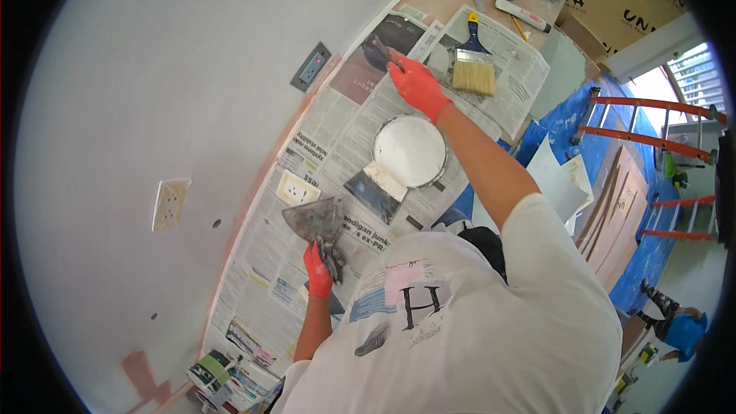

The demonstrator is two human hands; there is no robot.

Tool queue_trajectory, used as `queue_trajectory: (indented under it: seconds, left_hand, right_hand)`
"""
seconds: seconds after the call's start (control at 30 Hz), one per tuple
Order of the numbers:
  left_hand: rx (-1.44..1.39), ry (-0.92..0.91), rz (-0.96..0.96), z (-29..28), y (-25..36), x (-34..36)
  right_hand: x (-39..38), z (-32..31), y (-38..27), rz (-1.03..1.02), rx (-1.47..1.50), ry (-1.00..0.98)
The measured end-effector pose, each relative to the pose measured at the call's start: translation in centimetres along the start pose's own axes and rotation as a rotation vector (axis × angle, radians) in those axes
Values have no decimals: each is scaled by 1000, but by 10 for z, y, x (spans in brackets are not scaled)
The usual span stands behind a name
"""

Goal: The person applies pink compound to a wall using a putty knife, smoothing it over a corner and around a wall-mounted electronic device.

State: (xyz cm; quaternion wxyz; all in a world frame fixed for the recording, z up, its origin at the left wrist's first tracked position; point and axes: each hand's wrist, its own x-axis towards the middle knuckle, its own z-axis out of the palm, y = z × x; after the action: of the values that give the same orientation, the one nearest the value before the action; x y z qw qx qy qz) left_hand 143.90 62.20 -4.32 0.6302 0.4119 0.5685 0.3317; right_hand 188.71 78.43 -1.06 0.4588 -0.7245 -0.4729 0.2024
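Observation:
My left hand (318, 270), in a red glove, is closed around the handle of a broad putty knife (313, 218). Its grey, smeared blade fans out over the newspaper (264, 291). Farther off, my right hand (418, 89), gloved in red too, is closed on a narrow dark tool (380, 52) whose kind I cannot make out. Between the hands is a round tub (411, 150) with a white surface. A dark-and-cream flat piece (377, 190) lies against its near side. Beside the putty knife rests a cream outlet plate (297, 188).
A wide paintbrush (474, 73) and a white tube (523, 14) lie beyond my right hand. The pale wall (153, 107) borders the left, with a dark outlet (310, 67). Cans (211, 376) stand lower left. At right are an orange ladder (644, 138) and a person in blue (685, 331).

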Motion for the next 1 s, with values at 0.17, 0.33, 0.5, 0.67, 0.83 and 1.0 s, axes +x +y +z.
queue_trajectory:
  seconds: [0.17,0.33,0.5,0.67,0.83,1.0]
  left_hand:
    - [-151,12,-194,6,6,2]
    - [69,88,-24,9,-5,11]
    - [24,36,-88,-3,-3,8]
    - [105,100,-22,13,16,2]
    - [276,106,63,-12,-19,10]
    - [165,90,-35,-17,-30,15]
  right_hand:
    - [57,42,-9,234,-56,-59]
    - [75,66,15,181,-74,22]
    - [78,74,2,213,-5,63]
    - [76,65,-25,206,63,103]
    - [90,72,-28,148,2,206]
    - [96,102,-43,49,-26,255]
